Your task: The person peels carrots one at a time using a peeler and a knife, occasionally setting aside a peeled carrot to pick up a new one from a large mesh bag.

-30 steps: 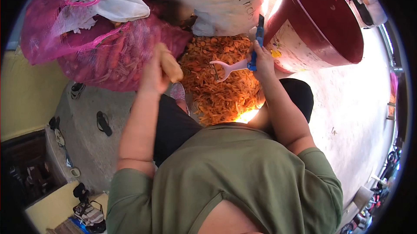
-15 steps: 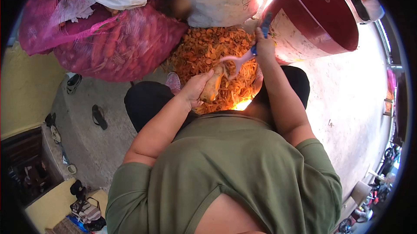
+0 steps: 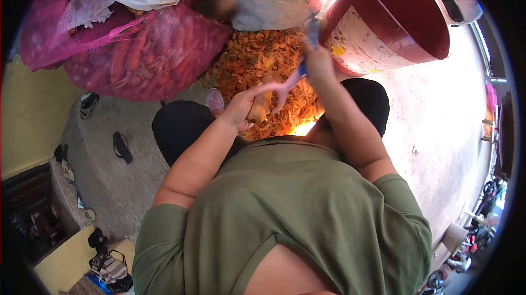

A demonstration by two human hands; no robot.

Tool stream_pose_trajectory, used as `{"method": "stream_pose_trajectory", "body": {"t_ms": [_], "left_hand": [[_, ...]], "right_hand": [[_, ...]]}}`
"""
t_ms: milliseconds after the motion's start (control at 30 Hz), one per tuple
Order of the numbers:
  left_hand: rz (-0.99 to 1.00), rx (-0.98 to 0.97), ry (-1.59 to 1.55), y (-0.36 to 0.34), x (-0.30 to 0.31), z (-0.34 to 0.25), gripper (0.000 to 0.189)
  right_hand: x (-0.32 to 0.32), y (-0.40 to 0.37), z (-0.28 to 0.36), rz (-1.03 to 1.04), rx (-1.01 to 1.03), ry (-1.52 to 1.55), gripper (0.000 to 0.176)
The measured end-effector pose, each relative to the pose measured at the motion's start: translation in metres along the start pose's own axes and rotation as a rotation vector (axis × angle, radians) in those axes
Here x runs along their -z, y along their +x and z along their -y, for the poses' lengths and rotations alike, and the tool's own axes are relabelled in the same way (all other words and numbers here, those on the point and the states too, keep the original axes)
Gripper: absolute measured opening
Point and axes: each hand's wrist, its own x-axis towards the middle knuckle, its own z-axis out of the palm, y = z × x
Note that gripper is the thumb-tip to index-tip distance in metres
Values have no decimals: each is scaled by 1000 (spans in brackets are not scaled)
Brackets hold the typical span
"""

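Nudged up and to the left since half a second ago: right hand (image 3: pixel 319 65) and its peeler (image 3: pixel 287 88). Barely budged on the other side, with left hand (image 3: pixel 241 111) wrapped round the lower end of the carrot (image 3: pixel 258 110), just below and left of the right hand. Right hand clamped on the blue handle, white Y-head touching the carrot's upper part. Looks like mid-stroke, going by that.

Plenty done already, judging by the big heap of peelings (image 3: pixel 257 59) lying under and beyond both hands. Still loads to go though — see the red mesh sack (image 3: pixel 137 56) up left of the left hand, stuffed with carrots. Maroon bucket (image 3: pixel 405 15) tipped just right of the right hand.
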Motion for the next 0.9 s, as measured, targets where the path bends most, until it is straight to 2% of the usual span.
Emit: {"method": "stream_pose_trajectory", "body": {"t_ms": [67,133,167,200,267,300,400,500,533,600,700,733,800,900], "left_hand": [[-21,2,11,-3,-11,-1,35],[-31,34,6,-4,-8,2,36],[-28,62,-2,0,1,3,36],[-23,89,-11,-1,2,2,36],[-37,11,18,-4,-4,1,33],[-44,-27,29,-6,-10,0,31],[-140,116,8,-5,-15,-3,32],[10,55,-25,-1,-3,6,32],[30,68,-29,-1,2,6,31],[77,97,-34,-3,11,4,30],[-45,16,-91,3,-4,4,30],[-55,61,-82,2,-7,2,31],[-79,151,-65,-2,-13,0,33],[-8,135,37,1,0,7,36]], "right_hand": [[-16,-18,-1,83,-57,14,28],[5,18,-11,-97,35,-9,27],[14,25,-2,-211,23,178,26],[18,26,0,-207,11,194,26],[23,28,3,-202,-4,228,26],[11,18,-1,-114,-8,174,27],[-17,-27,-1,160,-16,-71,28],[5,15,-7,-108,70,-44,29],[17,27,-3,-205,107,69,30],[32,54,-17,-221,19,229,30],[-6,-9,0,18,19,-44,29],[-15,-26,-1,143,-56,0,30],[-17,-13,-15,78,-23,-95,28],[11,28,-11,-140,-53,77,23]]}}
